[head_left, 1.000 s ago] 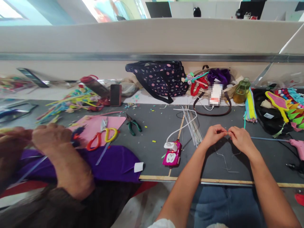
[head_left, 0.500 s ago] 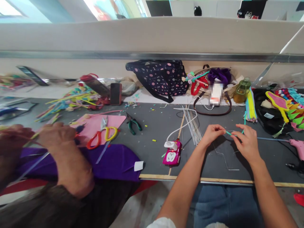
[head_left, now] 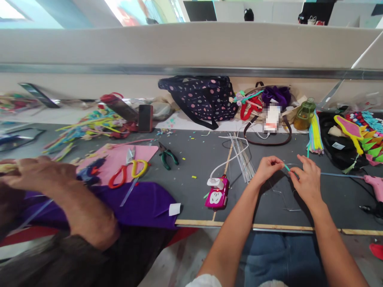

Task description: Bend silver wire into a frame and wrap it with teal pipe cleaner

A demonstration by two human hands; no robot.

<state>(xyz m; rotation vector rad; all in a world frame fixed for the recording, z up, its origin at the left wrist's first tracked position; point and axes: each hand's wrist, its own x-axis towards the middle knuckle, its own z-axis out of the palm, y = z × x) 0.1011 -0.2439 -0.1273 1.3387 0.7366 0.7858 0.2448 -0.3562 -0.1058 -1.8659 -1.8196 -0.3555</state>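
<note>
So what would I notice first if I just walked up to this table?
Probably the two hands, left hand and right hand, pinching a thin teal strip at the table's near edge. Then the pink charger just left of them, and the red-and-yellow scissors on pink felt farther left.

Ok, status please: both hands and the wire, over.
Left hand and right hand both pinch a teal strip on a thin bent wire. Wire bundle lies left, apart.

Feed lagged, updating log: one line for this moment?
left hand: pinching teal strip | right hand: pinching strip, wire below | co-worker hand: over purple felt
</note>
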